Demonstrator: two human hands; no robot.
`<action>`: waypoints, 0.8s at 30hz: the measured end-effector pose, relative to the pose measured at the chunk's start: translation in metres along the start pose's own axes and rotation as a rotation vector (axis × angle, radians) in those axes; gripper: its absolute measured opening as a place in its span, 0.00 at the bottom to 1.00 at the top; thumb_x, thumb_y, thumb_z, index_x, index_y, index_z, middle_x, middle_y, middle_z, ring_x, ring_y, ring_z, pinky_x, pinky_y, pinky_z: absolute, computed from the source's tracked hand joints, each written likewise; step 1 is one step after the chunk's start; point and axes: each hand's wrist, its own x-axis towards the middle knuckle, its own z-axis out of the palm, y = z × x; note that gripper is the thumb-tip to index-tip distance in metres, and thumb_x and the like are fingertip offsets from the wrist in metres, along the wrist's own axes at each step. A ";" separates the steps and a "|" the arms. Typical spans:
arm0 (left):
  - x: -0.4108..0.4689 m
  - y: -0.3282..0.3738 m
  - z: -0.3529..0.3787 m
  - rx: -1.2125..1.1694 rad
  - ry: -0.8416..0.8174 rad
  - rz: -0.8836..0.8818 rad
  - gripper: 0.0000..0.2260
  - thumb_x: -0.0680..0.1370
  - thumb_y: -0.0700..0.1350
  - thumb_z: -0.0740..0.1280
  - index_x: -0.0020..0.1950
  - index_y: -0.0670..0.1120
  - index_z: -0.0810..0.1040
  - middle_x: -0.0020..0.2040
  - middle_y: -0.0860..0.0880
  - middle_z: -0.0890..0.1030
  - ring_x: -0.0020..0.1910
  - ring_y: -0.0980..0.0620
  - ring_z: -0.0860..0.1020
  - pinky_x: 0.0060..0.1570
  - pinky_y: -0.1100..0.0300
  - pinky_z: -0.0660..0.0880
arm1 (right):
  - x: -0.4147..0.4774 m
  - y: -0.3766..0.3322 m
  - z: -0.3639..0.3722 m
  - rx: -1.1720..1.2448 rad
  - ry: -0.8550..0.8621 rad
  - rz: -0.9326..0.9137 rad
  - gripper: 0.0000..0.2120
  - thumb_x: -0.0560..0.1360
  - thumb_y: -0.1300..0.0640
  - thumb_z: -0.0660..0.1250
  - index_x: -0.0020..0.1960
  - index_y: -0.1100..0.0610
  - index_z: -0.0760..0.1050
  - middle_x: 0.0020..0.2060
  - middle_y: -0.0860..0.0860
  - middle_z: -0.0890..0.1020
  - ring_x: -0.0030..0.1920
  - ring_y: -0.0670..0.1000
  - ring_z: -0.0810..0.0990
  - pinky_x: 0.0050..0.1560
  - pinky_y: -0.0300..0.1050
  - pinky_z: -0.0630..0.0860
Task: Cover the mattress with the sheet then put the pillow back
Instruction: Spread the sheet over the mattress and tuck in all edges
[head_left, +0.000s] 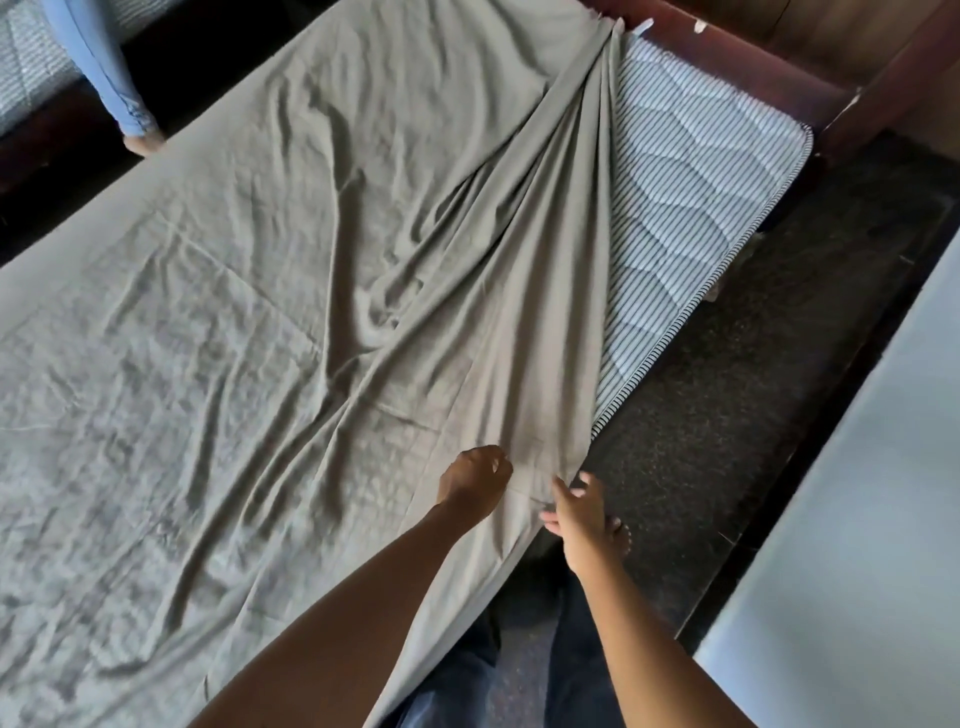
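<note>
A wrinkled grey sheet (270, 291) lies over most of the mattress. The blue-and-white striped mattress (675, 208) is bare along its right edge and far right corner, where the sheet is bunched in long folds. My left hand (475, 480) sits on the sheet near the bed's near right edge, its fingers curled into the cloth. Just to its right, my right hand (582, 512) has its fingers spread and touches the sheet's hanging edge. No pillow is in view.
Another person's blue-sleeved arm (111, 78) reaches the sheet at the bed's far left side. A dark wooden bed frame (769, 67) runs along the far end. Dark speckled floor (727, 405) lies to the right, beside a pale flat surface (857, 519).
</note>
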 end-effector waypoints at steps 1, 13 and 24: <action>0.003 0.004 0.002 -0.017 0.004 -0.004 0.11 0.78 0.47 0.57 0.46 0.46 0.78 0.47 0.47 0.81 0.46 0.45 0.78 0.43 0.57 0.72 | 0.003 -0.007 0.006 -0.053 0.002 -0.020 0.16 0.77 0.60 0.65 0.62 0.61 0.67 0.53 0.61 0.78 0.36 0.57 0.80 0.34 0.47 0.77; 0.046 0.082 -0.022 -0.318 0.138 -0.164 0.09 0.78 0.40 0.59 0.57 0.46 0.70 0.51 0.37 0.79 0.45 0.41 0.76 0.41 0.56 0.68 | 0.000 -0.099 0.010 -0.164 -0.230 -0.231 0.10 0.71 0.72 0.61 0.35 0.63 0.75 0.32 0.56 0.77 0.35 0.52 0.74 0.44 0.43 0.76; 0.054 0.111 -0.016 -0.242 -0.351 -0.123 0.18 0.77 0.53 0.64 0.51 0.38 0.76 0.50 0.38 0.78 0.49 0.43 0.77 0.49 0.54 0.73 | 0.065 -0.190 0.013 -0.111 0.111 -0.324 0.12 0.77 0.62 0.61 0.55 0.70 0.73 0.55 0.67 0.78 0.53 0.65 0.78 0.50 0.56 0.72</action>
